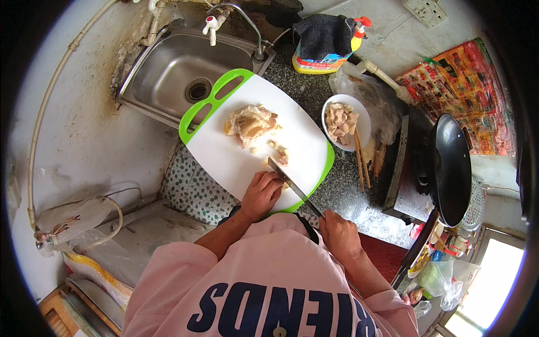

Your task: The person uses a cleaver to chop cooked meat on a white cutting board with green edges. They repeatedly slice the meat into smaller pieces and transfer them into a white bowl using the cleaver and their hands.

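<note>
My right hand (340, 234) grips the handle of a kitchen knife (293, 182), whose blade slants across the near part of a white cutting board (219, 168) with green ends. Curled fingers of my left hand (262, 193) rest at the blade's left side, over the board; whatever lies under them is mostly hidden. Just beyond the blade tip sit small bits of meat (283, 156). A larger piece of pale raw meat, seemingly chicken (251, 123), lies farther up the board. To the right, a white bowl (363, 113) holds cut meat chunks (340, 119), with a pair of chopsticks (360, 162) leaning on its rim.
The board's far left end overhangs a stainless steel sink (164, 63) with a faucet (248, 25). Behind stands a yellow spray bottle (311, 67) draped with a dark cloth (324, 36). A black wok (452, 168) sits on the stove at right. Plastic bags (374, 94) lie beyond the bowl.
</note>
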Demonstrator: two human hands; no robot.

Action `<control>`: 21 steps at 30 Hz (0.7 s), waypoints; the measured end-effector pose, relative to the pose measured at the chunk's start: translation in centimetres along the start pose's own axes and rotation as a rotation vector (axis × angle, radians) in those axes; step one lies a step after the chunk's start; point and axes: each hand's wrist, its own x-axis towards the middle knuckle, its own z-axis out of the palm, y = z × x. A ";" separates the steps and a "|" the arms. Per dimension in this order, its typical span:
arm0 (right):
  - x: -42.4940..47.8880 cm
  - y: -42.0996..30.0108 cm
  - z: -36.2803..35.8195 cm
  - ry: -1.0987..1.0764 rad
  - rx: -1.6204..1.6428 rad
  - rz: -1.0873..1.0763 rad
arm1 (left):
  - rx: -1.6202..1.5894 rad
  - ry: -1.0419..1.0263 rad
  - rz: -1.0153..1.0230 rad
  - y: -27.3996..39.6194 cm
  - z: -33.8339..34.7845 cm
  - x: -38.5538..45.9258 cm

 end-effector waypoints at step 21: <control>5.0 0.2 3.7 0.094 0.043 0.020 | 0.068 0.077 0.116 0.9 -2.3 -0.1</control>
